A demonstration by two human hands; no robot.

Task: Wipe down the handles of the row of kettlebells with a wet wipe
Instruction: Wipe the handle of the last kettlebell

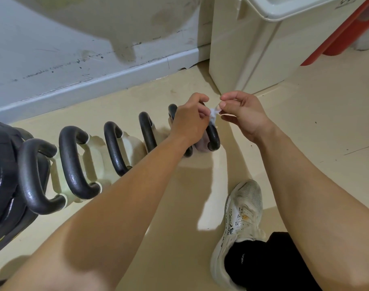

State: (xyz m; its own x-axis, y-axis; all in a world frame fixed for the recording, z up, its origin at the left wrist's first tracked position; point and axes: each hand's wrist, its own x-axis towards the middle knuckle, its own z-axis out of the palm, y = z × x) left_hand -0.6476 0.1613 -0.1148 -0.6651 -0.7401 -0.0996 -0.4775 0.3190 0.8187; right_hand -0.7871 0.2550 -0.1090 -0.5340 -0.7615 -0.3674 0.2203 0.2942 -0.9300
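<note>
Head view: left hand (190, 122) and right hand (243, 114) are pinching a bunched wet wipe (213, 114), best unfolded before gripping the handle (214, 138)

A beige floor (305, 143) meets a scuffed grey-blue wall (53, 59); a cream bin (242, 59) stands against it, a red frame (343, 34) just beside; a white shoe (242, 217) with black sock (242, 263) rests on the floor; a dark bag (3, 175) lies at the left edge.

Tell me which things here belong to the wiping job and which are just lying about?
Job: wet wipe, held by left hand and right hand; kettlebell handles.
Lying about: white shoe, white cabinet, red frame, black weights.
</note>
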